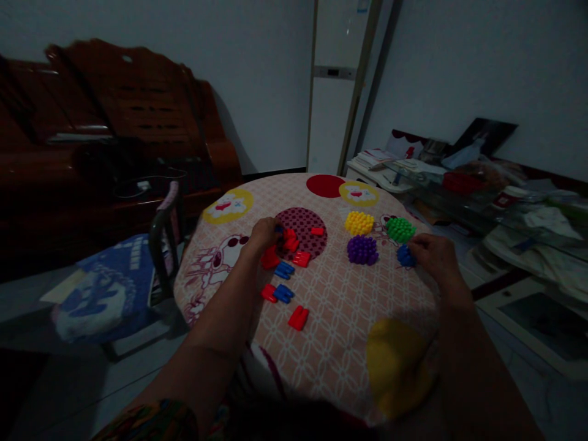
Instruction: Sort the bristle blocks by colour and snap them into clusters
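Observation:
My left hand point(265, 234) reaches over the left part of the round table, its fingers closed at a small dark-blue plastic piece point(278, 229). Close by lie several red plastic pieces point(301, 259) and blue plastic pieces point(284, 270), in a loose scatter toward me. On the right, my right hand point(432, 257) pinches at the edge of a small blue knobbly cluster point(406, 256). Beside that cluster sit a green knobbly cluster point(401, 229), a purple one point(362, 250) and a yellow one point(359, 223). The fingertips of both hands are partly hidden and dim.
A patterned cloth covers the round table point(335, 331). A chair with a blue cushion point(114, 288) stands to the left, before a wooden bench point(138, 110). Along the right wall runs a cluttered glass-topped table point(459, 190). A tall white cabinet-like unit point(333, 110) stands behind.

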Demonstrator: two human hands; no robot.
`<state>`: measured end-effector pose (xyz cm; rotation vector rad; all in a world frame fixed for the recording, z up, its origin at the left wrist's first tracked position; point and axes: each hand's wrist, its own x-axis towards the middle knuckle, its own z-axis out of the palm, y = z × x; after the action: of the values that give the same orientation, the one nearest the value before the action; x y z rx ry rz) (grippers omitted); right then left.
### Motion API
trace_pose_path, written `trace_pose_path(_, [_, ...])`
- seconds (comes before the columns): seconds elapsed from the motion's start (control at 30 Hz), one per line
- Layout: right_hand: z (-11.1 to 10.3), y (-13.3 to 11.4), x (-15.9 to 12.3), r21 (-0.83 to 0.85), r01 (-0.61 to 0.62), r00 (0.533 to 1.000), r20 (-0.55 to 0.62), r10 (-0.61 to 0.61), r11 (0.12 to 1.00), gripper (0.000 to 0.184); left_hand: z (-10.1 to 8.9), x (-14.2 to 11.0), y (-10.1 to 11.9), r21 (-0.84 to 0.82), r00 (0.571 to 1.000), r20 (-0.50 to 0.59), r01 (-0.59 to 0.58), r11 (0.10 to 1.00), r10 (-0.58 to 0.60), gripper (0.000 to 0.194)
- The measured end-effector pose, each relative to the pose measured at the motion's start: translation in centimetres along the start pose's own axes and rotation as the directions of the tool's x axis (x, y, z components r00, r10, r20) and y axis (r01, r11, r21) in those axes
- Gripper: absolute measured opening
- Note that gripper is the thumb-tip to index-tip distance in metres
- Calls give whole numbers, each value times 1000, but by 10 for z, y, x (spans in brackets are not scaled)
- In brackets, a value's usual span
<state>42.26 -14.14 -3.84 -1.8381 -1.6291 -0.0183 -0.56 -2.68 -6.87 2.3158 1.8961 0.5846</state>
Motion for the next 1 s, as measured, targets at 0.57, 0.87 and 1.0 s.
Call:
trace_pose_path(0.57, [56, -117, -45, 779, -311, 891, 439, -118, 545, 36, 16, -56, 139, -969, 973, 84, 29, 246, 217, 32])
trace_pose_path(0.87, [55, -114, -44, 759, -223, 917, 376, -132, 611, 38, 15, -62, 143, -957, 934, 238, 179, 229, 265, 25])
trace_pose_path(1.0, [58, -113, -44, 753, -234, 912, 389, -130, 614, 39, 13, -65, 144, -955, 918, 269, 214, 207, 293, 26])
